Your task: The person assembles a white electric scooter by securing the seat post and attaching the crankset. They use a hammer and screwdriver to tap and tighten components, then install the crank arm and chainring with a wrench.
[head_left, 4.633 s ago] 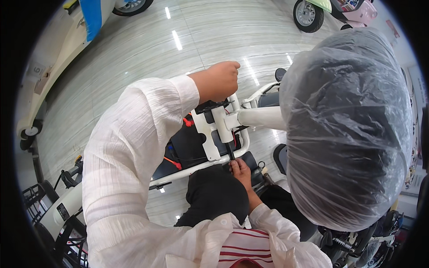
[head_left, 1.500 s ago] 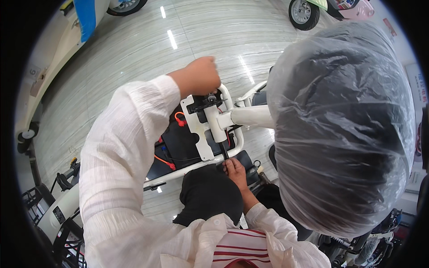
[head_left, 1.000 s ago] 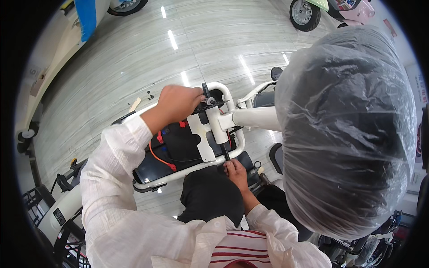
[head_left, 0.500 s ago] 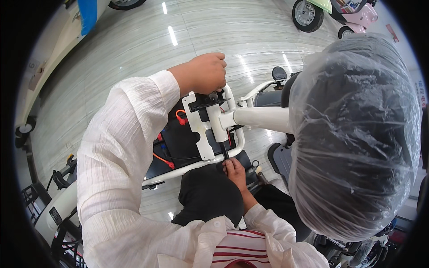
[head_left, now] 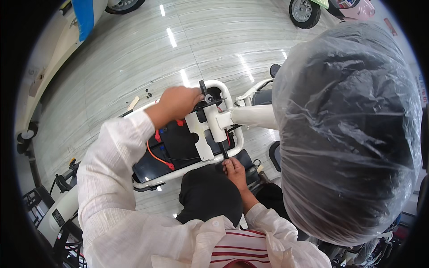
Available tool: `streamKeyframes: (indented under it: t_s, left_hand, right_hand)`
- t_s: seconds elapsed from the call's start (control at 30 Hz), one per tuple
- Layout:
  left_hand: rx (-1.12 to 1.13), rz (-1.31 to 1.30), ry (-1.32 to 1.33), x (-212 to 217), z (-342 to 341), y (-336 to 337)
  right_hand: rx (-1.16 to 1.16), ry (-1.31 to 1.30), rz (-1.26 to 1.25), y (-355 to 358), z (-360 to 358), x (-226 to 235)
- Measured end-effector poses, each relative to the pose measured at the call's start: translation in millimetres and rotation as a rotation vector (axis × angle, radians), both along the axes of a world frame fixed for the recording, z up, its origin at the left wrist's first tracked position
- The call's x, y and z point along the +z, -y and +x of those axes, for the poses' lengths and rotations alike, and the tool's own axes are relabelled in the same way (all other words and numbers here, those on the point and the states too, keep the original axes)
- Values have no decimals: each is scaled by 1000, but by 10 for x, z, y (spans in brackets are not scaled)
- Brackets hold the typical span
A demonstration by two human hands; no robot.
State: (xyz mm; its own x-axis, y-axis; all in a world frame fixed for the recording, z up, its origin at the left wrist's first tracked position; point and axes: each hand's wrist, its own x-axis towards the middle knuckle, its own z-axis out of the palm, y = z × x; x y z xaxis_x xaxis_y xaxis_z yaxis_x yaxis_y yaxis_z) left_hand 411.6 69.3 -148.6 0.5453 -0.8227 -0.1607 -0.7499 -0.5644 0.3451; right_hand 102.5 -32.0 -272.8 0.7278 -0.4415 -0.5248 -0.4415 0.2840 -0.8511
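Note:
A white metal tube point(head_left: 214, 123) crosses the white vehicle frame point(head_left: 230, 96) in front of me. My left hand point(head_left: 178, 103) is at the tube's far end, fingers closed on a dark flat bar point(head_left: 203, 86) beside a round grey bolt or nut end point(head_left: 208, 98). My right hand point(head_left: 234, 170) pinches a black bar-shaped tool point(head_left: 223, 149) at the tube's near end; its exact kind cannot be made out. A white notched plate point(head_left: 200, 138) is fixed alongside the tube. Inside the frame, black battery-like blocks point(head_left: 178, 140) carry an orange cable point(head_left: 154, 153) with red caps.
A large black seat or backrest wrapped in clear plastic point(head_left: 348, 134) looms at the right, joined by a thick white tube point(head_left: 254, 116). Several small dark parts point(head_left: 148, 94) and a pale strip point(head_left: 133, 103) lie on the tiled floor. Other vehicles, one with a grey-rimmed wheel point(head_left: 304, 13), stand around.
My left hand has come down and left from above the tube's far end, uncovering the dark bar and round end there. My right hand stays put.

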Motion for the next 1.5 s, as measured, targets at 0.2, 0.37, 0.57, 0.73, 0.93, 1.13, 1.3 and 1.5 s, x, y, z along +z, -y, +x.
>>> streamKeyframes:
  t_s: [0.2, 0.37, 0.57, 0.73, 0.93, 1.13, 1.3, 1.5]
  left_hand:
    - [211, -124, -39, 80, -226, -144]
    - [-131, -175, 271, 114, 185, 19]
    - [-461, -46, 365, 149, 401, 405]
    - [-577, -32, 421, 23, 547, 609]
    - [-150, 256, 67, 177, 228, 395]
    - [151, -261, -228, -192, -107, -194]
    - [186, -324, -324, 81, 52, -54]
    - [-113, -245, -291, -170, 219, 115]
  right_hand:
    - [-3, -45, 14, 31, -5, 25]
    - [2, -31, -6, 29, 14, 45]
    - [27, -41, -54, 43, 7, 60]
    - [26, -46, -34, 24, 22, 92]
    - [-18, -23, 7, 50, -13, 50]
    - [5, -50, 2, 28, 2, 30]
    - [14, -51, -22, 49, 5, -15]
    - [33, -26, -60, 39, -17, -16]
